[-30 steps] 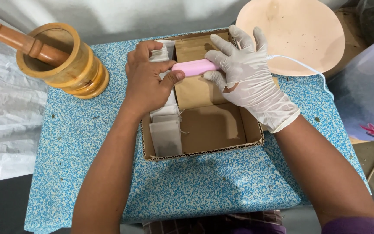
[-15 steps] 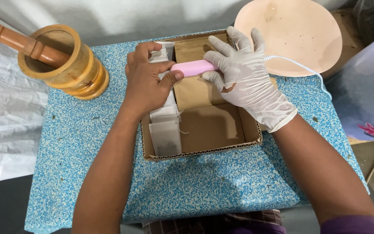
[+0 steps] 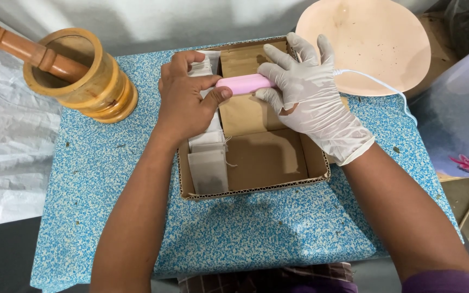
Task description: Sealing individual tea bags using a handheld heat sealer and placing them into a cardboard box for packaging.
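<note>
A shallow cardboard box point(image 3: 261, 190) lies on the blue speckled table point(image 3: 256, 239). A row of white tea bags point(image 3: 208, 168) lines its left side. Over the box I hold a pink bar-shaped device point(image 3: 242, 84) with a white cord point(image 3: 378, 84) trailing right. My left hand point(image 3: 185, 97), bare, pinches the device's left end and rests on the tea bags. My right hand point(image 3: 313, 95), in a white glove, grips its right end.
A wooden mortar point(image 3: 82, 76) with a wooden pestle point(image 3: 23, 49) stands at the back left. A round pale pink plate point(image 3: 370, 43) lies at the back right. White plastic sheeting point(image 3: 1, 141) lies to the left of the table.
</note>
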